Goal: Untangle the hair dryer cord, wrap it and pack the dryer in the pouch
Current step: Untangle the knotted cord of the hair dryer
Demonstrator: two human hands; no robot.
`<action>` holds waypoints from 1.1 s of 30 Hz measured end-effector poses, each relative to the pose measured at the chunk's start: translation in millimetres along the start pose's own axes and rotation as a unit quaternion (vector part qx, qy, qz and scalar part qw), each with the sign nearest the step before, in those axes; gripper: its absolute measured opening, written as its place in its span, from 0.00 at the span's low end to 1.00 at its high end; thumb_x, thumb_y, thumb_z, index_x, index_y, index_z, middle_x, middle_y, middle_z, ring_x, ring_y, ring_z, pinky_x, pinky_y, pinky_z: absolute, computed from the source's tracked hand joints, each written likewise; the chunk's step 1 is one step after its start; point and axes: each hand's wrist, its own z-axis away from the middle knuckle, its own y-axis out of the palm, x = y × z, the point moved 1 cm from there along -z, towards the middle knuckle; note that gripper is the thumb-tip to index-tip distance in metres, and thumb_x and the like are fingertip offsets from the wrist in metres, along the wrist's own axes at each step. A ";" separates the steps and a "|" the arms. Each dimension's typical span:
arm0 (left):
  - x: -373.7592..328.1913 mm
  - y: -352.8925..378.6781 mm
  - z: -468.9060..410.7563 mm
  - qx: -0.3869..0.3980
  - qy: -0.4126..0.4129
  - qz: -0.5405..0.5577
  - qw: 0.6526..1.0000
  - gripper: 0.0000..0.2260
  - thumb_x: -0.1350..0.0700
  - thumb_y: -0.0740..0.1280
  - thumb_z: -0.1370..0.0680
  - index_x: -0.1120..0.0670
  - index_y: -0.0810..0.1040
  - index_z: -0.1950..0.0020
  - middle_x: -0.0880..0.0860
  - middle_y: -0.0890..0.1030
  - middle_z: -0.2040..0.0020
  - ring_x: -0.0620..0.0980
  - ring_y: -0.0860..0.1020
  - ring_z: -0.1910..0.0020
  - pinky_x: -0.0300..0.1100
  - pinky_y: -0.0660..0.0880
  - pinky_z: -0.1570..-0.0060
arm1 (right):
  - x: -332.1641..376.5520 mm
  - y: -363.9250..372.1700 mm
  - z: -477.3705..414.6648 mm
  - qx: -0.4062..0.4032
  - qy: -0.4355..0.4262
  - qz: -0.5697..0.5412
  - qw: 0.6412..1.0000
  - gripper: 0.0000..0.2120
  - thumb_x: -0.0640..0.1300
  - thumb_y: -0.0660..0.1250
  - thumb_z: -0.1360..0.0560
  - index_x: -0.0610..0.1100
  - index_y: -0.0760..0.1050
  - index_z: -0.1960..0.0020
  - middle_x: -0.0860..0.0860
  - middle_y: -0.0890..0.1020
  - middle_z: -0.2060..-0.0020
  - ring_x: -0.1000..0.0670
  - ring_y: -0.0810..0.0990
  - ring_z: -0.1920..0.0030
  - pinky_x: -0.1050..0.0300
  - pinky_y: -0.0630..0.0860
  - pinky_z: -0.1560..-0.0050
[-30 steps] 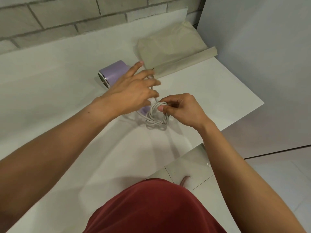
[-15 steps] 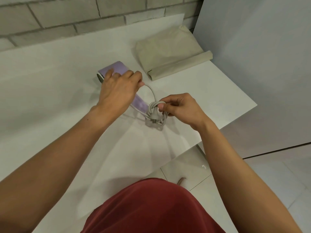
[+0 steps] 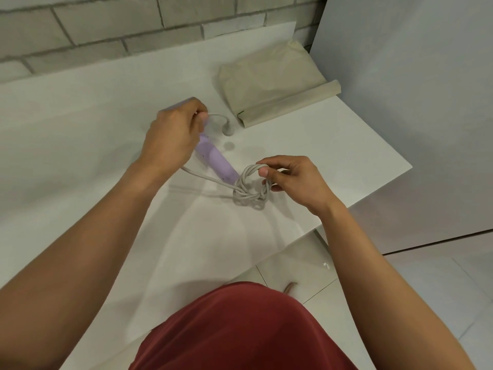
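Head view: looks down past a red garment onto a white counter [image 3: 80, 145] set against a grey brick wall.
Counter: carries every task thing, all gathered toward its far right part within reach of both hands.
Pouch [image 3: 274, 86]: beige cloth, lying flat at the far right corner with a rolled edge toward the person. It sits well apart from the dryer and nothing is in it yet, probably parked there until the cord is dealt with.
Hair dryer [image 3: 213, 158]: lilac, lying on the counter between the hands. Its handle points at the coil and its head is hidden under the left hand.
Left hand [image 3: 173, 137]: fingers curled over the dryer's head and pinching a free stretch of cord, likely to feed it toward the coil.
Right hand [image 3: 290, 180]: thumb and fingers pinch the top of the coil, which looks meant to stop the turns springing apart.
Cord [image 3: 250, 188]: pale grey, mostly wound into a small ring touching the handle's end, with turns crossing over it. One strand runs back under the left wrist.
Loose end [image 3: 229, 130]: arcs right from the left fingers and drops to the counter (too blurred to say if it is the plug), so the wrapping seems unfinished.
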 end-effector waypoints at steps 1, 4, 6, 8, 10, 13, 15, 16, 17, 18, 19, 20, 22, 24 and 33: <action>3.6 -2.8 1.3 -0.006 -0.013 0.045 0.999 0.08 0.55 0.59 0.15 0.52 0.78 0.46 0.49 0.83 0.56 0.53 0.84 0.59 0.48 0.78 0.53 | -0.6 -0.3 -1.0 -0.008 0.003 0.001 1.000 0.06 0.46 0.73 0.20 0.50 0.86 0.45 0.49 0.87 0.51 0.41 0.86 0.51 0.55 0.85 0.51; 13.8 -13.2 11.6 -0.019 -0.054 0.194 0.979 0.07 0.53 0.62 0.15 0.52 0.79 0.47 0.48 0.85 0.57 0.49 0.85 0.57 0.45 0.80 0.48 | -2.8 -1.3 -4.1 -0.025 0.013 0.001 1.000 0.06 0.46 0.71 0.19 0.49 0.86 0.45 0.47 0.85 0.51 0.39 0.86 0.51 0.52 0.86 0.52; 20.8 -21.4 24.7 0.003 -0.067 0.247 0.967 0.07 0.54 0.63 0.15 0.53 0.80 0.46 0.49 0.86 0.55 0.47 0.84 0.57 0.41 0.79 0.49 | -3.7 -1.7 -6.6 -0.037 0.013 0.007 0.999 0.06 0.46 0.71 0.19 0.48 0.85 0.44 0.45 0.85 0.51 0.39 0.85 0.52 0.54 0.86 0.54; 30.6 -28.1 40.6 0.049 -0.080 0.281 0.955 0.07 0.55 0.63 0.14 0.55 0.80 0.45 0.50 0.85 0.55 0.48 0.82 0.59 0.40 0.78 0.54 | -4.2 -1.7 -9.4 -0.048 0.013 0.014 0.999 0.06 0.47 0.71 0.18 0.48 0.85 0.44 0.45 0.85 0.52 0.38 0.85 0.52 0.56 0.85 0.56; 43.1 -33.0 58.0 0.085 -0.107 0.317 0.938 0.07 0.54 0.64 0.15 0.54 0.81 0.46 0.50 0.85 0.55 0.49 0.81 0.59 0.40 0.79 0.55 | -4.5 -1.5 -12.6 -0.053 0.014 0.019 0.998 0.07 0.47 0.70 0.18 0.47 0.84 0.43 0.45 0.85 0.52 0.38 0.85 0.53 0.58 0.84 0.57; 65.2 -34.0 81.4 0.112 -0.151 0.340 0.921 0.09 0.50 0.66 0.20 0.52 0.84 0.48 0.52 0.85 0.54 0.51 0.81 0.57 0.45 0.79 0.50 | -4.3 0.1 -17.7 -0.045 0.007 0.033 0.998 0.08 0.47 0.69 0.18 0.48 0.84 0.41 0.46 0.84 0.52 0.39 0.85 0.54 0.57 0.84 0.58; 78.3 -32.2 94.2 0.147 -0.169 0.334 0.916 0.12 0.47 0.66 0.20 0.52 0.84 0.47 0.53 0.85 0.52 0.51 0.82 0.54 0.47 0.79 0.48 | -3.3 3.1 -21.2 -0.039 0.003 0.039 0.998 0.08 0.47 0.69 0.17 0.48 0.83 0.41 0.48 0.84 0.52 0.43 0.87 0.56 0.49 0.86 0.54; 83.2 -30.3 98.9 0.164 -0.179 0.330 0.913 0.14 0.44 0.67 0.21 0.53 0.84 0.46 0.53 0.85 0.52 0.51 0.83 0.53 0.45 0.80 0.49 | -2.6 4.9 -22.5 -0.037 0.004 0.040 0.998 0.08 0.47 0.68 0.17 0.47 0.83 0.41 0.49 0.84 0.52 0.44 0.87 0.57 0.46 0.86 0.52; 87.9 -27.5 101.8 0.173 -0.192 0.331 0.908 0.16 0.42 0.68 0.21 0.52 0.84 0.45 0.53 0.85 0.52 0.51 0.84 0.52 0.42 0.81 0.50 | -1.8 6.7 -23.7 -0.036 0.005 0.041 0.999 0.08 0.47 0.68 0.17 0.47 0.83 0.41 0.49 0.84 0.52 0.46 0.88 0.58 0.44 0.86 0.51; 92.3 -24.8 103.5 0.171 -0.215 0.341 0.899 0.15 0.42 0.67 0.21 0.53 0.83 0.45 0.53 0.85 0.52 0.52 0.84 0.52 0.41 0.82 0.52 | -0.6 8.4 -24.9 -0.036 0.003 0.042 0.998 0.08 0.46 0.68 0.16 0.46 0.83 0.41 0.49 0.84 0.52 0.46 0.88 0.59 0.43 0.86 0.50; 96.5 -22.2 104.2 0.162 -0.244 0.356 0.887 0.13 0.45 0.67 0.20 0.53 0.83 0.45 0.53 0.85 0.53 0.54 0.85 0.52 0.41 0.83 0.52 | 0.9 9.8 -26.1 -0.037 0.000 0.046 0.998 0.08 0.46 0.67 0.16 0.46 0.83 0.41 0.49 0.84 0.52 0.46 0.88 0.60 0.43 0.86 0.50; 100.0 -20.2 104.3 0.152 -0.271 0.369 0.876 0.10 0.48 0.65 0.19 0.53 0.82 0.46 0.53 0.85 0.53 0.56 0.85 0.54 0.42 0.84 0.53 | 2.1 10.9 -26.8 -0.038 -0.005 0.052 0.998 0.08 0.45 0.67 0.16 0.45 0.83 0.41 0.50 0.83 0.52 0.46 0.88 0.61 0.44 0.86 0.51; 105.0 -17.3 103.7 0.147 -0.302 0.373 0.865 0.09 0.52 0.64 0.17 0.54 0.82 0.45 0.53 0.84 0.56 0.56 0.85 0.57 0.44 0.84 0.53 | 4.2 12.5 -27.9 -0.042 -0.016 0.071 0.996 0.08 0.45 0.67 0.16 0.45 0.83 0.41 0.50 0.83 0.52 0.47 0.88 0.63 0.46 0.86 0.52; 107.9 -14.3 104.6 0.155 -0.317 0.368 0.860 0.08 0.53 0.65 0.16 0.54 0.82 0.46 0.52 0.82 0.59 0.54 0.84 0.60 0.43 0.84 0.56 | 5.0 13.7 -28.6 -0.046 -0.031 0.098 0.994 0.08 0.45 0.67 0.16 0.46 0.83 0.40 0.51 0.84 0.51 0.50 0.88 0.63 0.50 0.85 0.54; 102.2 0.0 112.1 0.120 -0.387 0.324 0.855 0.07 0.56 0.67 0.16 0.58 0.83 0.47 0.55 0.80 0.62 0.48 0.81 0.68 0.43 0.83 0.63 | 9.6 14.8 -26.6 -0.027 -0.068 0.125 0.989 0.08 0.44 0.67 0.16 0.47 0.83 0.41 0.55 0.85 0.47 0.52 0.86 0.61 0.65 0.77 0.60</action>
